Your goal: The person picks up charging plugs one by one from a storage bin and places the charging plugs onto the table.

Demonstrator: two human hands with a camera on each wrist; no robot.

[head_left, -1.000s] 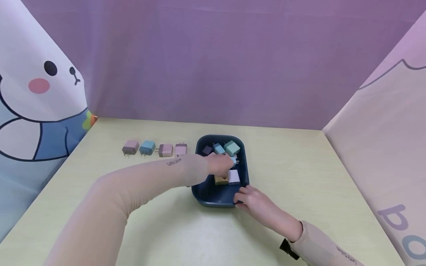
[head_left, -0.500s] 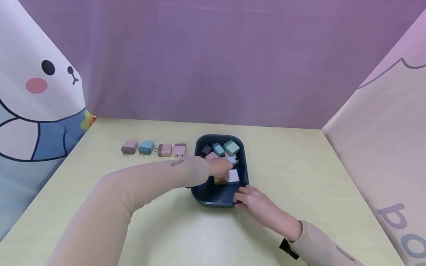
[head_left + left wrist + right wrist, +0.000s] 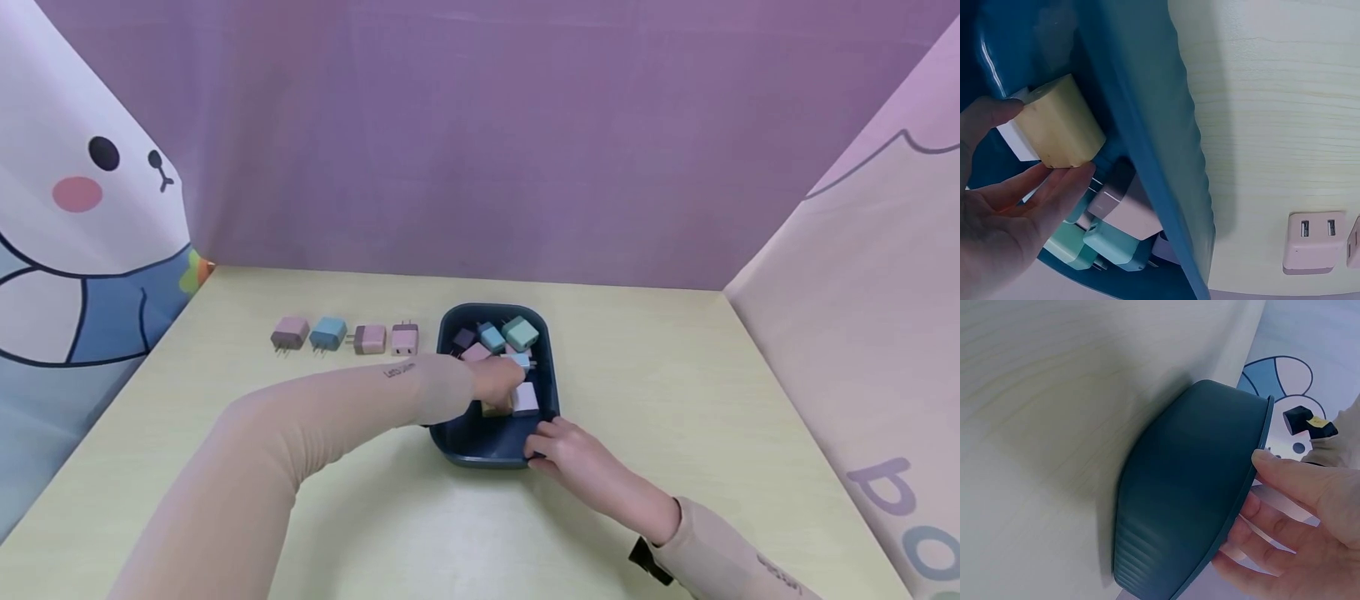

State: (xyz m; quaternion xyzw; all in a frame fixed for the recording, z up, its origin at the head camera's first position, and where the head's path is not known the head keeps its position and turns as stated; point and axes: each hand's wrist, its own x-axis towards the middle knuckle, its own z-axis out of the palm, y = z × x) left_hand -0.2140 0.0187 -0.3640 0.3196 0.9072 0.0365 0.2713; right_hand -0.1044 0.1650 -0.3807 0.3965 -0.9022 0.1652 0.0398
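My left hand (image 3: 497, 379) reaches down into a dark blue plastic bin (image 3: 480, 446). In the left wrist view its thumb and fingers pinch a yellow USB wall charger (image 3: 1066, 128) from opposite sides. A white charger (image 3: 526, 398) lies right beside the yellow one, partly behind it in the left wrist view. At the bin's near right corner, my right hand (image 3: 573, 458) grips the rim. The right wrist view has that thumb on the rim's outer side and the fingers curled over to the inside.
Farther back in the bin lie several chargers, among them a green one (image 3: 521, 332) and a dark purple one (image 3: 464, 338). Left of the bin, several chargers stand in a row, including a blue one (image 3: 328, 333). A purple cloth backdrop (image 3: 480, 167) rises behind the table.
My left hand has shifted slightly toward the near end of the bin, uncovering more of a pink charger and a light blue one. The right hand keeps its hold on the rim.
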